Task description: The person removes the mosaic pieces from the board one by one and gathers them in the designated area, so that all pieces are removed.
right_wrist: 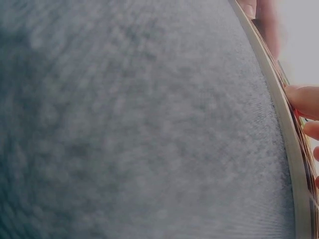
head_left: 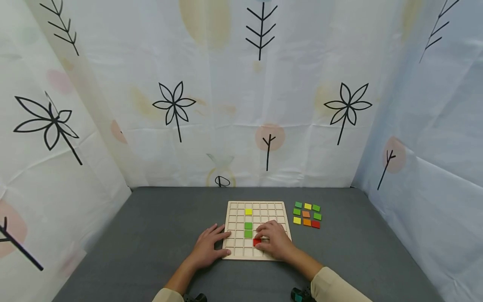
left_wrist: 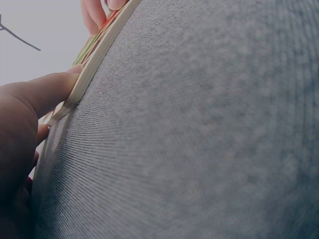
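A wooden grid board [head_left: 239,245] lies flat on the table. My left hand [head_left: 206,247] touches its left edge with fingers spread; in the left wrist view the thumb [left_wrist: 52,89] rests on the rim near a corner. Over the lower right of the grid, my right hand [head_left: 277,242] pinches a red square tile [head_left: 257,242] between thumb and fingers, at the board's surface. Up and left of this tile, two green tiles [head_left: 248,230] sit one above the other in the grid. A yellow tile [head_left: 248,212] sits higher in the same column. The right hand hides several cells.
Right of the board lie several loose tiles in green, yellow and orange, plus a red one [head_left: 315,224]. The dark grey table [head_left: 158,226] reaches back to a patterned white curtain [head_left: 222,138], which also hangs at both sides.
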The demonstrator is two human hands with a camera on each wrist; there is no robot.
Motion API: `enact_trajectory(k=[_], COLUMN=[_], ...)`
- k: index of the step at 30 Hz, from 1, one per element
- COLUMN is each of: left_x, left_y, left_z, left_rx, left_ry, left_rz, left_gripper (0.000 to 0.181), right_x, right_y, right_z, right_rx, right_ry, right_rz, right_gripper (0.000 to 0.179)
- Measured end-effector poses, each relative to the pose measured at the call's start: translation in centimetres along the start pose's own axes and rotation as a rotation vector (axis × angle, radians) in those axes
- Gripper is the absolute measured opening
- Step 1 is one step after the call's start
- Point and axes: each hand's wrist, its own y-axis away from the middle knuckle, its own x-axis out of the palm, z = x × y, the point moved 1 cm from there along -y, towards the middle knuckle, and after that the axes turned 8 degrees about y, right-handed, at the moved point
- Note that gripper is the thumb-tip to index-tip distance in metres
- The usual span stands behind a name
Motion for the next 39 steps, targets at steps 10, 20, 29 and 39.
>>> enact_trajectory(k=[10, 20, 29, 39], left_x=[0.0, -0.1, 0.0, -0.1], left_y=[0.0, 0.0, 0.0, 0.0], left_z=[0.2, 0.2, 0.3, 0.3], left_rx=[0.014, 0.014, 0.002, 0.006], left_ry=[0.011, 0.007, 0.003, 0.003], left_rz=[0.002, 0.005, 0.007, 0.002], left_gripper=[0.061, 0.061, 0.061, 0.061], right_x=[-0.2, -0.4, -0.1, -0.2], right_y=[-0.3, -1.2, -1.1, -0.9], right_z=[0.3, 0.4, 0.6, 0.7], right_rx=[0.040, 0.188, 0.275, 0.306], right_ry=[-0.020, -0.110, -0.108, -0.164], right_rz=[0.033, 0.146, 0.095, 0.110], right_gripper=[0.012, 0.014, 0.019, 0.017])
